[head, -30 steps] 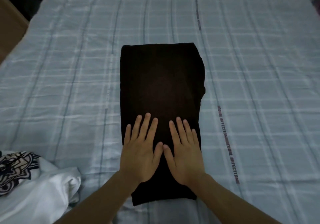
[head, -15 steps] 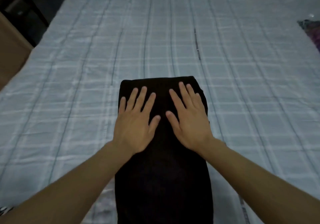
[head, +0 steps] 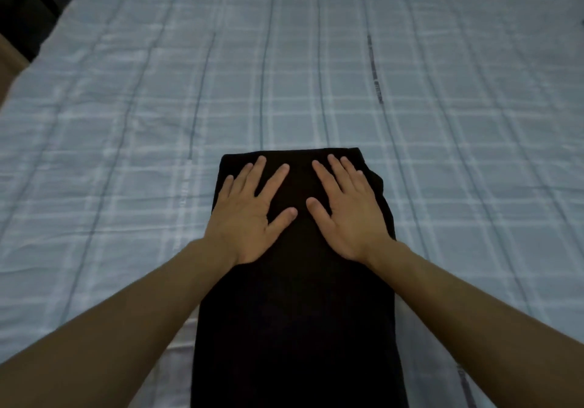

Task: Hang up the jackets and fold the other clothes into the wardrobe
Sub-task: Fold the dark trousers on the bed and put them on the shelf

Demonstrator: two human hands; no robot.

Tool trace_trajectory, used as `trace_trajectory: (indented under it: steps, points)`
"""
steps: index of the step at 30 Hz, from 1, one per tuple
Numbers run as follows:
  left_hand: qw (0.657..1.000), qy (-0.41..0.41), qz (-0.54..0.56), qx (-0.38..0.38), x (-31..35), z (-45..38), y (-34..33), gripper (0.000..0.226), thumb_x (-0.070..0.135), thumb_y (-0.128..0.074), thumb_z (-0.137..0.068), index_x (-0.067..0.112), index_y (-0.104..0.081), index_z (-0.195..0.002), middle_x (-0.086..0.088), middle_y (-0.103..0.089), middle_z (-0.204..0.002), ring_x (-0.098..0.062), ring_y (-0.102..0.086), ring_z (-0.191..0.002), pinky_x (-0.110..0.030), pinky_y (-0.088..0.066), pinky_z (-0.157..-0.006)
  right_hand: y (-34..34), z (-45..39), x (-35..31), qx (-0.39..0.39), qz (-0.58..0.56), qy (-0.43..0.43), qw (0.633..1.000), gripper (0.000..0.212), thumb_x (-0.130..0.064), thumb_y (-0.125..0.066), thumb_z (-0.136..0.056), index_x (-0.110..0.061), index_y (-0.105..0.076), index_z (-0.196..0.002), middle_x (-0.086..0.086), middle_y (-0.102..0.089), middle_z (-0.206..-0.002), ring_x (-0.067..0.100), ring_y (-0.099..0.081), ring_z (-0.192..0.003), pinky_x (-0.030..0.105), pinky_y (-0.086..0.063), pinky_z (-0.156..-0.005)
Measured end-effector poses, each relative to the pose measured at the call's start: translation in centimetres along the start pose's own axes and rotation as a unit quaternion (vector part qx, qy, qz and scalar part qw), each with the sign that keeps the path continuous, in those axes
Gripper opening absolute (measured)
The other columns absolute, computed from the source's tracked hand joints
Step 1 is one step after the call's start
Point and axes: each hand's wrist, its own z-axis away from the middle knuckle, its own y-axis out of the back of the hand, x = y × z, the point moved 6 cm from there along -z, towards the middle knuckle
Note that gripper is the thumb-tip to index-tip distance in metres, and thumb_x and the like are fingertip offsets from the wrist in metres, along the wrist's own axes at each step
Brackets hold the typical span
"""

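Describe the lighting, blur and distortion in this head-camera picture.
Head view: dim, even light, no glare; the folded black garment shows almost no fabric detail. The left hand and right hand lie flat on it, fairly sharp. The pale blue checked bedsheet has stripes that bow outward, showing wide-angle distortion; its far part looks soft.

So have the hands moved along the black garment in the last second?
Yes. Both the left hand and right hand slid from the black garment's near end to its far edge.
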Motion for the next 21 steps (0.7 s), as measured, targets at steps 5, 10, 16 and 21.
trace_trajectory:
  steps: [5,10,16,21]
  points:
    - [0.996,-0.019,0.010,-0.090,-1.0,-4.0,5.3,0.096,0.055,-0.073,-0.076,0.034,-0.020,-0.154,0.003,-0.031,-0.158,-0.020,-0.030,-0.143,-0.051,-0.018,-0.120,4.2,-3.9,0.9,-0.185,-0.020,-0.008,0.982,0.091,-0.042,-0.069,-0.083,-0.032,-0.016,-0.157,-0.001,-0.017,-0.163,0.020,-0.010,-0.151,0.047,-0.002,-0.124]
    - [0.979,-0.005,-0.079,-0.185,-0.1,-7.7,4.7,0.116,0.058,-0.088,-0.052,0.030,-0.031,-0.148,0.004,-0.051,-0.139,-0.024,-0.051,-0.125,-0.049,-0.036,-0.111,3.7,-7.8,1.4,-0.294,0.058,-0.039,0.953,0.123,-0.055,-0.089,-0.056,-0.036,-0.016,-0.155,-0.002,-0.038,-0.152,0.026,-0.038,-0.139,0.050,-0.028,-0.117]
    - [0.987,0.026,-0.048,-0.153,0.7,-7.9,3.7,0.096,0.045,-0.096,-0.041,0.026,-0.048,-0.123,0.005,-0.061,-0.108,-0.022,-0.060,-0.097,-0.043,-0.054,-0.086,1.9,-8.4,0.7,-0.245,0.098,-0.070,0.962,0.108,-0.053,-0.094,-0.043,-0.030,-0.042,-0.135,-0.005,-0.060,-0.121,0.024,-0.057,-0.113,0.046,-0.041,-0.103]
    - [0.992,0.012,-0.122,-0.036,2.6,-5.7,4.6,0.062,0.034,-0.091,-0.056,0.022,-0.050,-0.101,0.004,-0.060,-0.089,-0.017,-0.053,-0.077,-0.031,-0.040,-0.076,3.3,-5.4,-0.8,-0.072,0.159,-0.043,0.984,0.078,-0.057,-0.089,-0.051,-0.023,-0.052,-0.110,-0.005,-0.059,-0.097,0.020,-0.056,-0.096,0.039,-0.039,-0.092]
